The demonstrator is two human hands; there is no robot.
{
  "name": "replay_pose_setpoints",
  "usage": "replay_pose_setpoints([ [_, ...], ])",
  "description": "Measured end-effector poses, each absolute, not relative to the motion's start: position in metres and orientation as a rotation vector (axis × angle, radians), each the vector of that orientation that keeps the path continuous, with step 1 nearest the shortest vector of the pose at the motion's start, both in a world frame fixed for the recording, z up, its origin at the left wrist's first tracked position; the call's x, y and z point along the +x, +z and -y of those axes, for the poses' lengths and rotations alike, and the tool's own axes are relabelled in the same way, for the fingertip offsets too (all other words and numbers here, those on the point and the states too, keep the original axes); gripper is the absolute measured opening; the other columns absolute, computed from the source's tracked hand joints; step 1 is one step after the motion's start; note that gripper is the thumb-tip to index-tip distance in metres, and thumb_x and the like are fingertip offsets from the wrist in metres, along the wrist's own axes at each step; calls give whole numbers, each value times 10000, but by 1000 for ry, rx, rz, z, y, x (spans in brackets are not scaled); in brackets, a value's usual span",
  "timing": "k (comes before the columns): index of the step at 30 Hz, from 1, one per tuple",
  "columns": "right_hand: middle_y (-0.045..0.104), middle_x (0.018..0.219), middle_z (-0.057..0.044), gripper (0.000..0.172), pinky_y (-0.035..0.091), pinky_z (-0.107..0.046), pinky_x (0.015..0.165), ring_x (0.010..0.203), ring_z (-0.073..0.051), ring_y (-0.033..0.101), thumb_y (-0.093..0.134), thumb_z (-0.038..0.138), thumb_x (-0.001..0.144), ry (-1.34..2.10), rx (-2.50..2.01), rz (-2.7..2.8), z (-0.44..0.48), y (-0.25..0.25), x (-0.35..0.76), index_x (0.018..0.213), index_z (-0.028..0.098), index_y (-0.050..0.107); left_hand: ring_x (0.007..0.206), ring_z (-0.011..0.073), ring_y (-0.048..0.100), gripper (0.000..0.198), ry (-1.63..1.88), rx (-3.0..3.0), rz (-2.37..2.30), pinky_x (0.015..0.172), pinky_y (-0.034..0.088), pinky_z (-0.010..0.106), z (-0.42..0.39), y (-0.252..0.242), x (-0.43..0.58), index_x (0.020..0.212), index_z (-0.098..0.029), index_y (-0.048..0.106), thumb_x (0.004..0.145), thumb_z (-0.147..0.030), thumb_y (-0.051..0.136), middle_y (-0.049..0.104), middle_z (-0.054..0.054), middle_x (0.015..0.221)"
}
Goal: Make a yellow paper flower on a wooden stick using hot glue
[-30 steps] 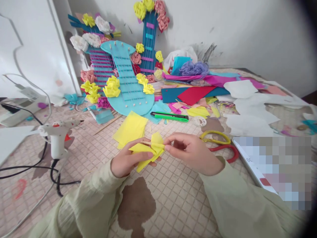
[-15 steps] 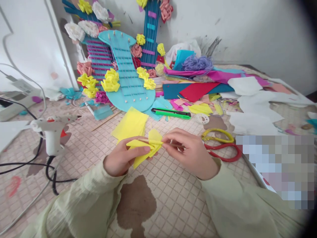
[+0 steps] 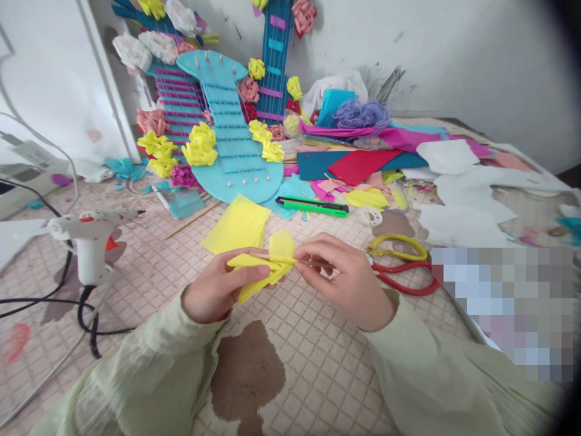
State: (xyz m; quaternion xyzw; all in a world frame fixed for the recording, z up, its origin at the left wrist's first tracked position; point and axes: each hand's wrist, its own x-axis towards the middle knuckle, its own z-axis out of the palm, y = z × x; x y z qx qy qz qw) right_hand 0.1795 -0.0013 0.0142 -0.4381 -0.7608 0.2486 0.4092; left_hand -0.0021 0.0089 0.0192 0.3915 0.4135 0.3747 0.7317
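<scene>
Near the middle of the view, my left hand pinches a folded piece of yellow crepe paper, thumb on top. A thin wooden stick runs across the paper, and my right hand grips it between thumb and fingers. Part of the paper is bent round the stick, with one flap standing up. My right fingertips touch the paper's right edge. Just beyond my left hand lies a stack of yellow paper squares.
A white glue gun with its cables stands at left. A green utility knife lies beyond my hands; scissors with yellow and red handles lie at right. Blue guitar-shaped crafts with paper flowers lean at the back, beside coloured paper.
The flap of yellow paper stands slightly further up round the stick. Both hands keep their hold, and the whole view has shifted a little.
</scene>
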Motion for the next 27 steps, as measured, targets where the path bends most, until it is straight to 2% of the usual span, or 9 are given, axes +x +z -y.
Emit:
replay_pose_setpoints([
  [11,543,777,4,110,402,-194,544,595,-62,474,544,100,709,635,-1119,1868,3,12,177,799,161,563,598,161,604,182,855,861,-995,589,459,269,-8,21,-2,712,-143,630,533,-145,664,668,22,646],
  [18,544,779,0,95,401,-202,538,597,-69,471,534,114,719,646,-1133,1837,4,12,175,797,168,543,593,136,603,193,878,858,-970,577,455,226,-7,21,-2,726,-161,641,534,-143,665,672,14,631],
  [27,552,792,-10,96,404,-216,544,614,-82,483,520,120,727,597,-1136,1837,5,12,175,804,174,539,659,151,606,158,912,820,-904,613,460,233,-5,24,0,737,-154,659,582,-169,633,681,29,711],
])
